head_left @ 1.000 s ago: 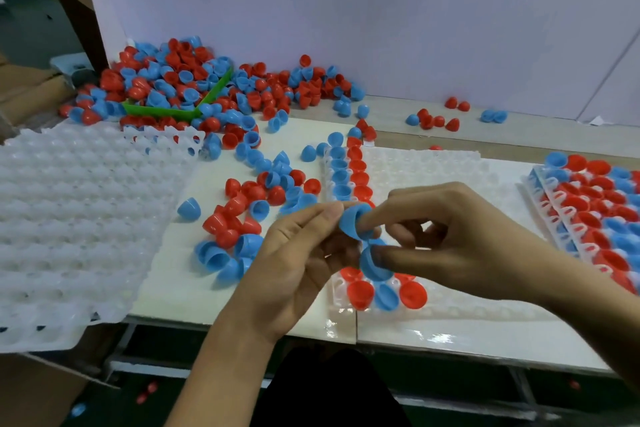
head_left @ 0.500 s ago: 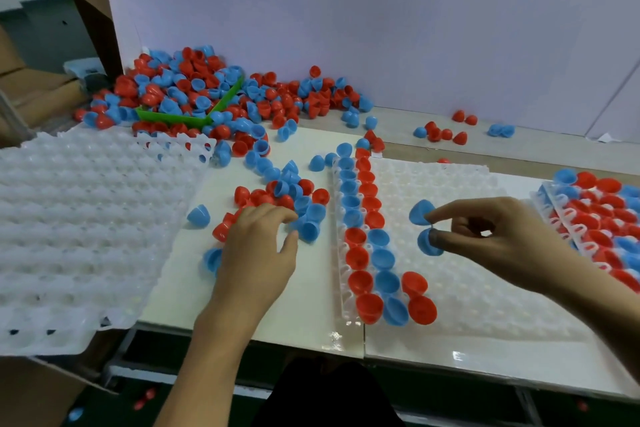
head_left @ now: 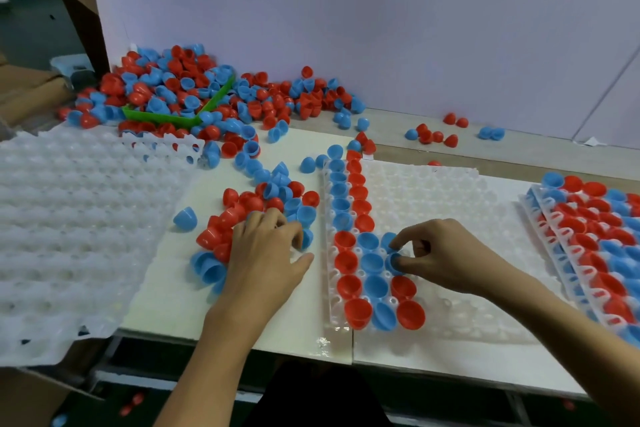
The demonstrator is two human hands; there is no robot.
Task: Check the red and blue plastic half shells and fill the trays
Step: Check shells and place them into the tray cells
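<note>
Seating: right hand [head_left: 446, 253] pinches a blue shell [head_left: 393, 262] between thumb and finger, low over the third column of the middle tray [head_left: 450, 191], just above the two red shells [head_left: 403, 288] already set there.
Direction: the open pocket looks to lie straight under the fingers [head_left: 398, 242]; judged move is a short push down, cup mouth up like its neighbours.
Second shell: another blue one [head_left: 388, 239] sits just beyond, touching the index finger; whether it is seated I cannot tell.
Left hand [head_left: 266, 250]: fingers curled down into the loose pile [head_left: 249, 204] on the counter [head_left: 166, 291]; what they hold is hidden.
Nearer hand: right, by far.
</note>
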